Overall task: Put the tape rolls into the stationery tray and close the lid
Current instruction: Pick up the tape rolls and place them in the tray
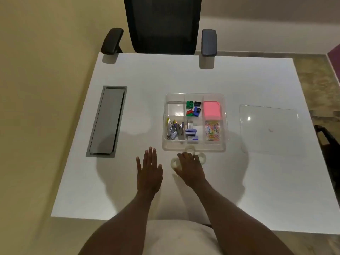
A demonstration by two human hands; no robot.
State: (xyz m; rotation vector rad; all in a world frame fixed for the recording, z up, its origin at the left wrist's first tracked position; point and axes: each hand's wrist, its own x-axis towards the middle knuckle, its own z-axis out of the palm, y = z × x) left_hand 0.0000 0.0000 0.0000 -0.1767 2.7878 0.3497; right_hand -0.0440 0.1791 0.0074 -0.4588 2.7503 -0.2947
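Note:
A clear stationery tray (195, 149) with six compartments stands mid-table; its far-left compartment (175, 108) holds nothing. Three clear tape rolls lie just in front of it: one at the tray's near wall (190, 149), one to the right (202, 157), one to the left (174, 163). My right hand (189, 168) rests over these rolls with fingers curled, touching them; whether it grips one is unclear. My left hand (149, 169) lies flat and open on the table, left of the rolls. The clear lid (268, 128) lies flat to the tray's right.
The tray also holds coloured sharpeners, pink sticky notes (212, 109), staplers, staple boxes and paper clips. A grey cable hatch (107, 121) is set in the table at left. A black office chair (161, 24) stands at the far edge.

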